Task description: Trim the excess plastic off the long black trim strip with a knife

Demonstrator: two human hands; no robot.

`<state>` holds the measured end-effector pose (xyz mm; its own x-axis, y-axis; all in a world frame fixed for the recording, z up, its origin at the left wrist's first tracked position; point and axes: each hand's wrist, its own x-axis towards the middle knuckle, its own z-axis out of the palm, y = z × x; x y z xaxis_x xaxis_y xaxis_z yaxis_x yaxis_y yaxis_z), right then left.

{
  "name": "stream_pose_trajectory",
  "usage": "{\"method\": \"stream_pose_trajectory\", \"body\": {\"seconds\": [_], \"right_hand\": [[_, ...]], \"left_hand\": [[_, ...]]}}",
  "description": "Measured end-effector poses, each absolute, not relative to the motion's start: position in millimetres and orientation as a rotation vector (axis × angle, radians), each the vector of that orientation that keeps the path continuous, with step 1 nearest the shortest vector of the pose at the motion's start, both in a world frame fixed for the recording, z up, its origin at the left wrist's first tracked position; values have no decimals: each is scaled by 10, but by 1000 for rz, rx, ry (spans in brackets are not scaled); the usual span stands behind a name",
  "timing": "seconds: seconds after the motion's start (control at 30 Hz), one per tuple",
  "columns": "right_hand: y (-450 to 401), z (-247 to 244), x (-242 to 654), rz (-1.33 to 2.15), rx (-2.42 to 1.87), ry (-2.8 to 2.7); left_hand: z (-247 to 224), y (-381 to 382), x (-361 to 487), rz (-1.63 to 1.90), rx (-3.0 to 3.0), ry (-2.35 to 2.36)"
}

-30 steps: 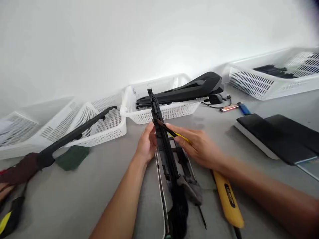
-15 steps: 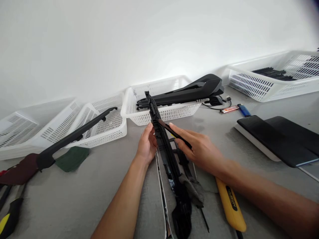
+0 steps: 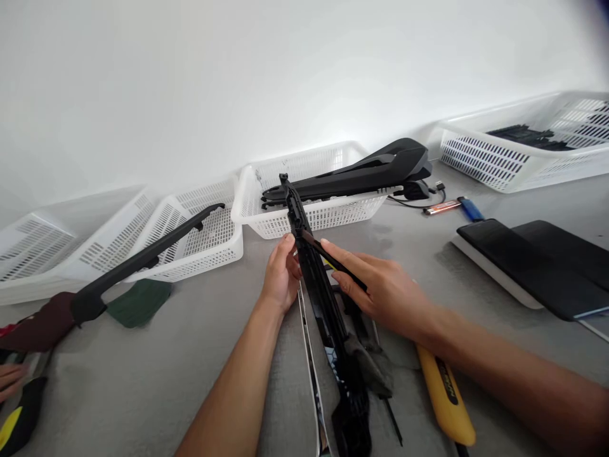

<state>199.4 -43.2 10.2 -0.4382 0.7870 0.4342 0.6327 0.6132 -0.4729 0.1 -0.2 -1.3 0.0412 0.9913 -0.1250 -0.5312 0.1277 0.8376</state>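
A long black plastic part (image 3: 318,279) runs from the front edge up toward the middle basket. My left hand (image 3: 281,276) grips its left side, with the thumb near its upper section. In my right hand (image 3: 380,285) is a slim dark tool (image 3: 337,261) with a yellow stripe; its tip touches the part just beyond my left thumb. A thin pale-edged strip (image 3: 308,355) lies along the left side of the black part. Grey cloth (image 3: 368,365) is bunched against the part's lower right side.
White baskets (image 3: 318,222) line the wall, the middle one bearing black parts (image 3: 361,178). At right are a phone (image 3: 514,254), a blue lighter (image 3: 470,209) and a yellow-handled tool (image 3: 445,393). Another person's hand (image 3: 9,381) shows at far left, near a green cloth (image 3: 139,303).
Another person's fingers have come into view at the left edge. The right-side objects sit slightly farther right in the picture. My hands keep nearly the same hold.
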Motion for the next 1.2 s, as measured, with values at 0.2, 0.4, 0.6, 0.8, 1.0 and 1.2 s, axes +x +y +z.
{"method": "stream_pose_trajectory", "body": {"seconds": [0.2,0.4,0.6,0.8,1.0,1.2], "right_hand": [[-274,144,2158,295,-1211,-2108],[-201,208,2201,446,-1355,-2072],[-169,252,2219,546,-1374,-2070],[-158,266,2251,540,-1371,-2081],[-111,248,2322,458,-1402,-2112],[-99,254,2326,550,-1370,-2147]], "left_hand": [[2,-24,33,1294,705,818],[40,-78,54,1206,744,819],[27,-85,33,1132,811,790],[31,-100,27,1061,852,769],[67,-123,12,981,862,760],[73,-125,-1,967,893,755]]}}
